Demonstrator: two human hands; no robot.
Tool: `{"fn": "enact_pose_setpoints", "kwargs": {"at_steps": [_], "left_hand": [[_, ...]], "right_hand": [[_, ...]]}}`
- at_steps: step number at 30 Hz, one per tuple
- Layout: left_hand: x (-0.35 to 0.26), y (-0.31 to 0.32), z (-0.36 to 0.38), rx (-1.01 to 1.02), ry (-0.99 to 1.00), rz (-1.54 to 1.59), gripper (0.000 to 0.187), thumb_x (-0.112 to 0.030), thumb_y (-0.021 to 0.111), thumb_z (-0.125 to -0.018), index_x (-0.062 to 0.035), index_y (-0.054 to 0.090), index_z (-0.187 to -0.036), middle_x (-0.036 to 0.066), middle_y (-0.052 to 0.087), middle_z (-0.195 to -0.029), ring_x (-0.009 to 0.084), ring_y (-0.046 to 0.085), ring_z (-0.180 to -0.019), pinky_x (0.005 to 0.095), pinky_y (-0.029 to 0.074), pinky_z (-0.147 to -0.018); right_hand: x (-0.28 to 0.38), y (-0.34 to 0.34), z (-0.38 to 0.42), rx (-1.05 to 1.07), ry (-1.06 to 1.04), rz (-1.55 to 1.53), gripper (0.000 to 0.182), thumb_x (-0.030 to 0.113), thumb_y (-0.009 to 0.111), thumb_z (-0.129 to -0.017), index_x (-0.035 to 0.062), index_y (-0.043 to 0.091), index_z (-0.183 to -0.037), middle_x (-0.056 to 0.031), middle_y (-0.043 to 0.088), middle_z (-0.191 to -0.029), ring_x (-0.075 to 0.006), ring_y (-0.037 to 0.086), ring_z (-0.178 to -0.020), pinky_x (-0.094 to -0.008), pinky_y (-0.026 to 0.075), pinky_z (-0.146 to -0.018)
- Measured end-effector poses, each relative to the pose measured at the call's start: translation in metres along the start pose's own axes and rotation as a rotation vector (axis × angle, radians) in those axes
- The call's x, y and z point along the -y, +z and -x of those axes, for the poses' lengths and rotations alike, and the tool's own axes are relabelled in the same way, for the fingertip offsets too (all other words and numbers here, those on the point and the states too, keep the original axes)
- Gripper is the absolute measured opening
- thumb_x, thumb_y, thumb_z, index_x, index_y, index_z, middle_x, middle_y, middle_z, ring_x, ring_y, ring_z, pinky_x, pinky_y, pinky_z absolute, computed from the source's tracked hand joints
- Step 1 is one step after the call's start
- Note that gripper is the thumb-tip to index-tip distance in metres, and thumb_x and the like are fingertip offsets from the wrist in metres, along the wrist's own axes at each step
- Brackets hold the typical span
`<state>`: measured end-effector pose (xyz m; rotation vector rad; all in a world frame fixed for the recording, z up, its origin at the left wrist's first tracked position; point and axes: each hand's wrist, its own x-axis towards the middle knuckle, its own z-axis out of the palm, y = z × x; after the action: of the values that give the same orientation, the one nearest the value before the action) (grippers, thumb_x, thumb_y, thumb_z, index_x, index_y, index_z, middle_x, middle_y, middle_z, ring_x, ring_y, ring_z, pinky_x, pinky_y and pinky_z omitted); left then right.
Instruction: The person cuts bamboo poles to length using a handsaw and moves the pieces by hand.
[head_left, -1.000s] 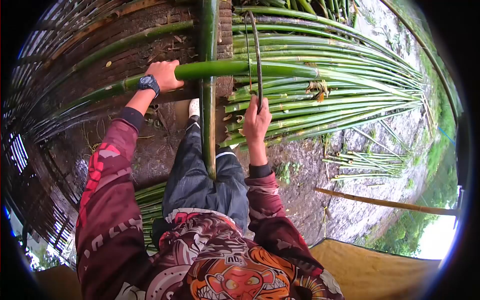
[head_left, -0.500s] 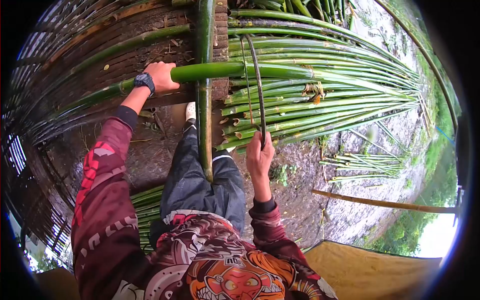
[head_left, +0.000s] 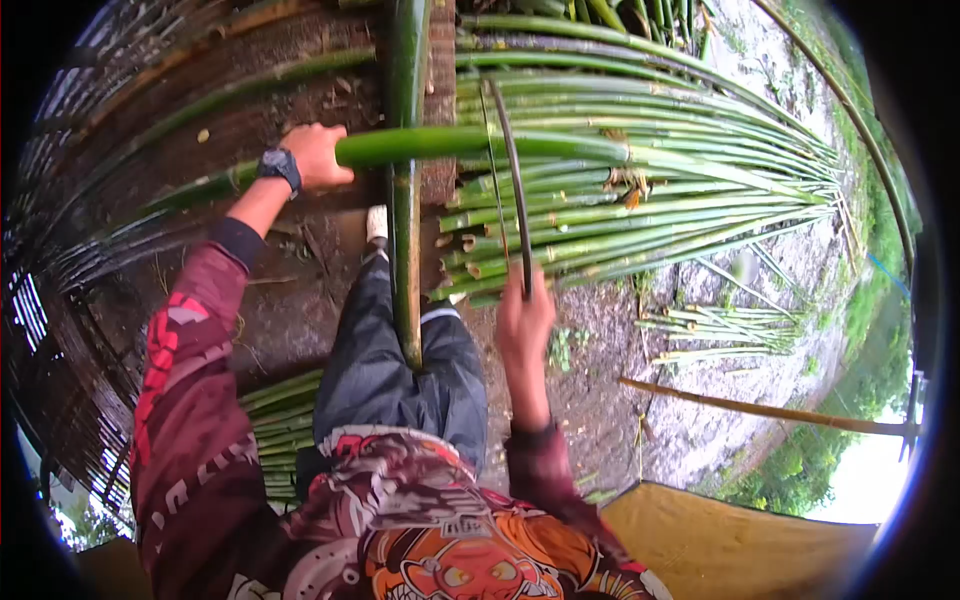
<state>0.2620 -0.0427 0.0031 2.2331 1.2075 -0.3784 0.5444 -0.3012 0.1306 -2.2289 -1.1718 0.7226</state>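
A thick green bamboo pole (head_left: 430,143) lies sideways across another bamboo pole (head_left: 405,250) that runs away from my body. My left hand (head_left: 318,156), with a black watch on the wrist, is wrapped around the sideways pole left of the crossing. In my right hand (head_left: 525,315), closed and blurred, is the handle end of a bow saw (head_left: 517,180). Its thin blade crosses the green pole at a joint, right of the support, while the curved frame arches on the right side.
Long cut bamboo poles (head_left: 700,105) lie in a fan on the right, with a smaller pile (head_left: 720,330) beyond. More stalks (head_left: 282,425) are beside my leg. A brown tarp (head_left: 730,535) hangs at lower right, near a slanting bamboo pole (head_left: 760,408).
My right hand and the bow saw have shifted back toward my body, the blade still across the pole. My left hand keeps its grip on the bamboo.
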Motion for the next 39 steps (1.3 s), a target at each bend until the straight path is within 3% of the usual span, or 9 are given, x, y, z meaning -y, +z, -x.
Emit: {"fn": "enact_pose_setpoints", "kwargs": {"at_steps": [9,15,19,23,27,32,33,35,39], "left_hand": [[-0.018,0.039,0.036,-0.265,-0.048,-0.046,0.055,-0.04,0.082,-0.071,-0.0134,0.063,-0.115,0.011,0.071,-0.102,0.0336,0.071,-0.091,0.0488,0.057,-0.078],[-0.025,0.062,0.086,-0.564,-0.08,0.003,0.067,-0.053,0.081,-0.074,-0.0156,0.063,-0.127,0.012,0.055,-0.132,0.0345,0.045,-0.134,0.0555,0.032,-0.117],[-0.029,0.092,0.139,-0.934,-0.579,0.116,0.084,-0.056,0.079,-0.078,-0.0177,0.051,-0.147,0.014,0.049,-0.142,0.0389,0.041,-0.138,0.0576,0.032,-0.117],[-0.018,0.124,0.137,-1.166,-1.378,0.942,0.093,-0.061,0.074,-0.086,-0.0051,0.041,-0.153,0.023,0.047,-0.147,0.0439,0.043,-0.138,0.0567,0.038,-0.113],[0.015,0.108,0.113,-0.975,-1.18,2.078,0.092,-0.057,0.085,-0.078,0.0026,0.052,-0.141,0.019,0.068,-0.126,0.0317,0.066,-0.112,0.0444,0.051,-0.097],[0.046,0.09,0.094,-0.927,-1.172,2.036,0.06,-0.038,0.086,-0.077,0.001,0.064,-0.117,0.016,0.073,-0.11,0.0241,0.069,-0.097,0.0401,0.054,-0.083],[0.056,0.112,0.086,-0.819,-1.071,2.208,0.044,-0.03,0.085,-0.077,-0.0006,0.069,-0.107,0.014,0.074,-0.106,0.0204,0.069,-0.094,0.0383,0.053,-0.08],[0.022,0.09,0.112,-1.203,-0.781,2.421,0.016,-0.019,0.077,-0.074,-0.0049,0.07,-0.071,0.009,0.075,-0.089,0.0225,0.069,-0.074,0.0361,0.052,-0.069],[-0.029,0.11,0.142,-0.797,-0.618,2.622,0.01,-0.013,0.075,-0.08,-0.0084,0.068,-0.085,0.006,0.07,-0.088,0.0212,0.066,-0.082,0.0369,0.054,-0.075]], "right_hand": [[0.07,-0.047,-0.035,-0.054,-0.041,-0.549,0.024,0.021,0.059,-0.105,0.0054,0.056,-0.088,0.0059,0.042,-0.059,-0.0033,0.041,-0.053,-0.0265,0.031,-0.047],[0.095,0.018,-0.105,0.24,-0.853,0.253,0.03,0.029,0.076,-0.091,0.0079,0.056,-0.085,-0.0109,0.058,-0.071,-0.0326,0.06,-0.061,-0.0415,0.046,-0.055],[0.082,0.12,-0.163,0.285,-1.175,0.445,0.031,0.036,0.076,-0.09,0.0099,0.061,-0.087,-0.0071,0.062,-0.079,-0.0291,0.063,-0.074,-0.0418,0.051,-0.067],[0.099,0.172,-0.158,0.162,-1.115,0.517,0.046,0.037,0.077,-0.09,0.0074,0.065,-0.123,-0.0144,0.058,-0.123,-0.0358,0.053,-0.123,-0.05,0.045,-0.104],[0.048,0.171,-0.119,0.188,-0.883,0.641,0.067,0.043,0.07,-0.095,0.0068,0.051,-0.147,-0.0241,0.052,-0.14,-0.043,0.046,-0.136,-0.053,0.037,-0.115],[0.03,0.1,-0.089,0.402,-0.861,0.768,0.078,0.036,0.075,-0.088,0.0164,0.041,-0.156,-0.0116,0.059,-0.135,-0.0303,0.054,-0.128,-0.0519,0.036,-0.111],[0.014,0.094,-0.098,0.419,-0.774,0.853,0.076,0.037,0.075,-0.087,0.0144,0.044,-0.153,-0.0117,0.061,-0.13,-0.031,0.058,-0.122,-0.0515,0.04,-0.106],[0.013,0.074,-0.106,0.551,-0.685,0.937,0.049,0.032,0.076,-0.079,0.0086,0.059,-0.118,-0.0158,0.07,-0.109,-0.0358,0.067,-0.104,-0.0541,0.046,-0.097],[-0.009,0.013,-0.096,0.573,-0.761,0.835,0.032,0.021,0.073,-0.073,0.005,0.058,-0.096,-0.0215,0.069,-0.091,-0.0451,0.067,-0.085,-0.0581,0.052,-0.077]]}}
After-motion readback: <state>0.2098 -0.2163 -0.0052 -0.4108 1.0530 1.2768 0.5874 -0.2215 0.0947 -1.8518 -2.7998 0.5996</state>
